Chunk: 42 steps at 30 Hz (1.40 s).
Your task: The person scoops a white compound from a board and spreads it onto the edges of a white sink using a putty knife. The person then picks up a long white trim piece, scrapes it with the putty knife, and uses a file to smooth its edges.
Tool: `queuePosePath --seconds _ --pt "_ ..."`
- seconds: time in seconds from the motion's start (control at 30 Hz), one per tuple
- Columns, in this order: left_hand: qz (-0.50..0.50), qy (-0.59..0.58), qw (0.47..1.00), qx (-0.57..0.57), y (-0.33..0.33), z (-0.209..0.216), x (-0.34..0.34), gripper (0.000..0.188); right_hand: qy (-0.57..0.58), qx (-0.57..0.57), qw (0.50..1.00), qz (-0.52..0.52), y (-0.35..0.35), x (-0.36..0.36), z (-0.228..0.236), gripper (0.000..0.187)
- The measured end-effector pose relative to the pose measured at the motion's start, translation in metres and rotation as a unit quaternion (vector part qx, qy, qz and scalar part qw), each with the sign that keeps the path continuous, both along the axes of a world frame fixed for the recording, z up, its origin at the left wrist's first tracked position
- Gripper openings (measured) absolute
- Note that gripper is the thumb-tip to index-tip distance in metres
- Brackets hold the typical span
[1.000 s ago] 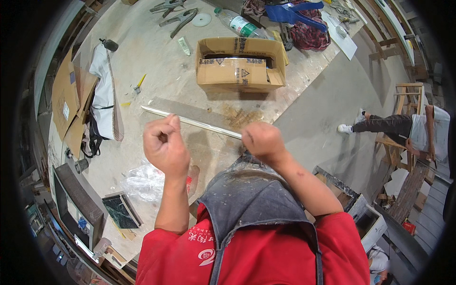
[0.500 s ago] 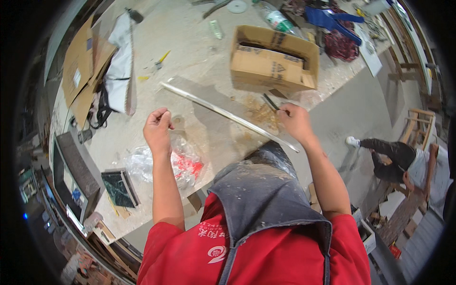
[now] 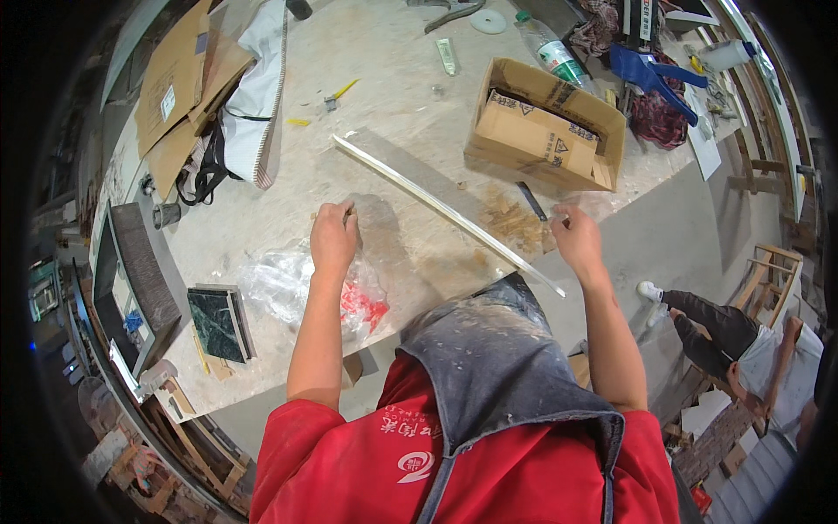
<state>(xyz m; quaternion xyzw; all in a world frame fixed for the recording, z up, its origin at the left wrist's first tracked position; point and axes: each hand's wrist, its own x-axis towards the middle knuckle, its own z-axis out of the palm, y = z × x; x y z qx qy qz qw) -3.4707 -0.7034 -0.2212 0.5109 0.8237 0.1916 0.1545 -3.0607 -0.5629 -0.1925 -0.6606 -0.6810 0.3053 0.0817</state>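
My left hand (image 3: 334,237) is closed above the worktable, left of a long thin pale strip (image 3: 449,214). Something small and dark shows at its fingertips, too small to make out. Beneath its forearm lies a crumpled clear plastic bag (image 3: 284,288) with red print. My right hand (image 3: 577,243) hovers by the table's front right edge, its thumb and forefinger slightly apart and nothing visible between them. Just beyond those fingertips, a short flat black strip (image 3: 531,201) lies on the table. The long pale strip runs diagonally between my hands, its near end passing over the table edge.
An open cardboard box (image 3: 546,131) stands at the back right, with a plastic bottle (image 3: 554,54) and a blue clamp (image 3: 655,74) behind it. Dark green stone tiles (image 3: 218,323) and flattened cardboard (image 3: 170,96) are on the left. Another person (image 3: 742,349) sits at the right.
My right hand has let go of the black strip, which now lies on the table. My left hand has shifted slightly right relative to the bag. The whole view has shifted a little.
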Motion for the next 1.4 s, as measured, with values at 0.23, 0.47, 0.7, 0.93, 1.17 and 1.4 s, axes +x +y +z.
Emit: queuePosePath --seconds 0.23,0.47,0.7,0.93,1.17,1.4 --pt "0.013 -0.017 1.000 -0.005 0.004 -0.008 -0.009 0.014 0.098 -0.030 0.993 -0.065 -0.023 0.017 0.031 0.028" --pt "0.025 -0.279 0.960 -0.022 0.010 0.057 0.056 0.009 0.335 -0.097 0.927 -0.138 -0.066 -0.001 0.091 0.023" --pt "-0.163 -0.531 0.826 -0.098 0.009 0.122 0.177 0.008 0.477 -0.285 0.823 -0.116 -0.120 -0.010 0.109 0.025" --pt "-0.177 -0.604 0.764 -0.140 0.000 0.116 0.209 0.012 0.500 -0.238 0.815 -0.172 -0.153 0.008 0.103 0.016" --pt "-0.216 -0.563 0.780 -0.165 -0.002 0.113 0.226 0.015 0.521 -0.197 0.780 -0.285 -0.170 0.027 0.094 0.007" --pt "0.017 -0.596 0.755 -0.271 -0.001 0.065 0.175 0.018 0.212 0.076 0.952 -0.210 -0.208 0.100 -0.047 0.009"
